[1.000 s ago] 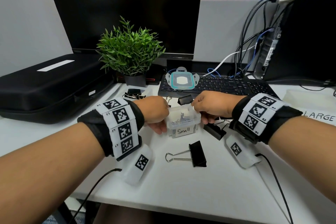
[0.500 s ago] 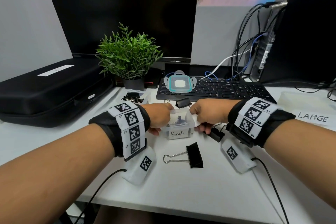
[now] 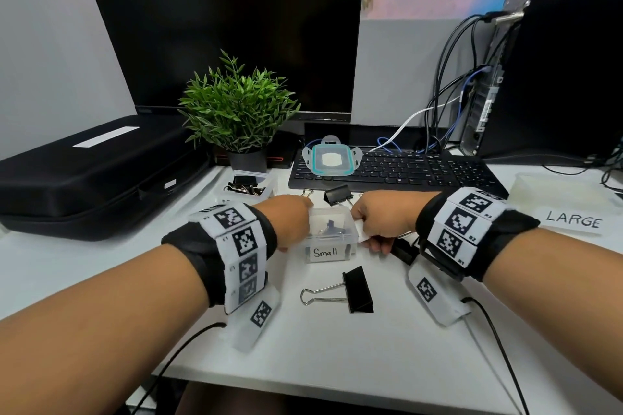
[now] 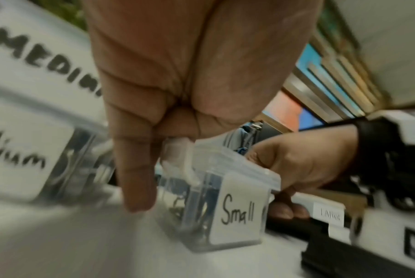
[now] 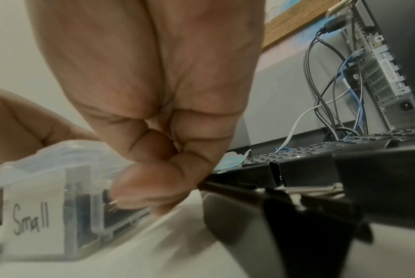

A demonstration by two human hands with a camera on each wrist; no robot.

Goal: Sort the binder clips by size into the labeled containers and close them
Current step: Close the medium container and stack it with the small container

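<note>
Fingers (image 4: 137, 169) of both hands curl onto the side flaps of the lid on the Small box (image 3: 332, 236).

Left hand (image 3: 290, 224) pinches the left flap (image 4: 178, 161) between thumb and curled fingers; right hand (image 3: 377, 219) does likewise on the right flap (image 5: 99, 190), its lower fingers touching the desk (image 3: 337, 354). Clips show through the box's clear walls. Nearer the person than the box lies a large clip (image 3: 354, 290); another clip (image 3: 337, 196) sits just behind the box, and one lies under the right hand. Left-behind the box stands an open box of clips (image 3: 246, 185); a teal-rimmed lid (image 3: 332, 160) rests on the keyboard (image 3: 421, 172) further back. Right of the box is a LARGE label (image 3: 573, 221).
</note>
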